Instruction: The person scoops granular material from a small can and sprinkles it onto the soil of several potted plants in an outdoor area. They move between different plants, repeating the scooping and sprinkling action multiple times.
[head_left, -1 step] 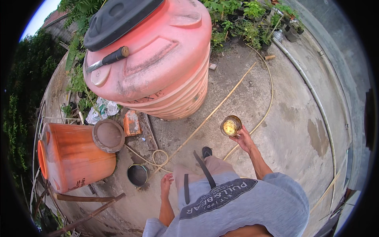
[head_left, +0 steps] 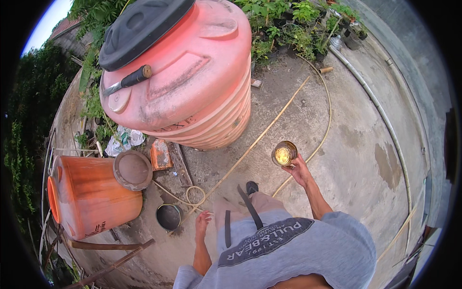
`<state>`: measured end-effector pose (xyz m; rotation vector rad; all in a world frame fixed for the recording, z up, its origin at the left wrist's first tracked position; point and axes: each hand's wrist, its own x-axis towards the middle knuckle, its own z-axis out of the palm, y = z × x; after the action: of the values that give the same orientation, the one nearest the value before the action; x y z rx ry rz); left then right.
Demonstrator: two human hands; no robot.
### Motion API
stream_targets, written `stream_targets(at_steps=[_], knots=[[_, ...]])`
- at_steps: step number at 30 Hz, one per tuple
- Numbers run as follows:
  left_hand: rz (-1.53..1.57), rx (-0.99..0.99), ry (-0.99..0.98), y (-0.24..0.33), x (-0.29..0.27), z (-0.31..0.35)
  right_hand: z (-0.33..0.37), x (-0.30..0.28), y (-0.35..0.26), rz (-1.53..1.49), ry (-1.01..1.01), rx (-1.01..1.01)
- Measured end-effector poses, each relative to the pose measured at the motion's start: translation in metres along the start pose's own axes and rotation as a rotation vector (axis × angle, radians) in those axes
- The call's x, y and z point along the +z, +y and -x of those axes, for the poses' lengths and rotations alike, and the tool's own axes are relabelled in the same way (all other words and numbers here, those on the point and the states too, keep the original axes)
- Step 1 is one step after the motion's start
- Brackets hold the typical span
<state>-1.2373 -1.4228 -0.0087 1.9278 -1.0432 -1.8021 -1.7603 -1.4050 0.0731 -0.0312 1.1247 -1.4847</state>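
In my right hand [head_left: 300,172] is a round, open-topped can [head_left: 279,146] with a dark rim and a shiny golden bottom. My fingers close on its lower right side, and the can is held out above the concrete, its mouth tilted up toward me. My left hand [head_left: 203,220] hangs beside my left thigh with loosely bent fingers and nothing visible in it. Nearest to it is a black bucket [head_left: 168,217] standing on the ground, with a thin hose [head_left: 196,192] looped just beyond.
A large pink water tank [head_left: 192,91] with a black lid [head_left: 144,31] rises ahead; a black-handled tool [head_left: 129,79] lies on it. At left an orange tank [head_left: 98,192] lies on its side. A bamboo pole [head_left: 260,137] crosses the ground. Potted plants [head_left: 298,33] stand behind.
The can has shifted slightly right and its mouth is turned a little more toward me. My view has moved slightly; the left hand stays about where it was.
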Motion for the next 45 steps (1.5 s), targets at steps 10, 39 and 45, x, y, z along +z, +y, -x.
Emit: stream_targets(at_steps=[10, 39, 45], knots=[[-0.303, -0.151, -0.103, 0.072, 0.051, -0.11, -0.011, -0.126, -0.061, -0.562, 0.36, -0.342], [-0.381, -0.29, -0.065, 0.449, 0.53, -0.34, -0.34, -0.284, -0.486, -0.418, 0.378, -0.314], [-0.095, -0.371, -0.008, 0.421, 0.551, -0.319, -0.465, -0.247, -0.594, -0.276, 0.196, -0.217]])
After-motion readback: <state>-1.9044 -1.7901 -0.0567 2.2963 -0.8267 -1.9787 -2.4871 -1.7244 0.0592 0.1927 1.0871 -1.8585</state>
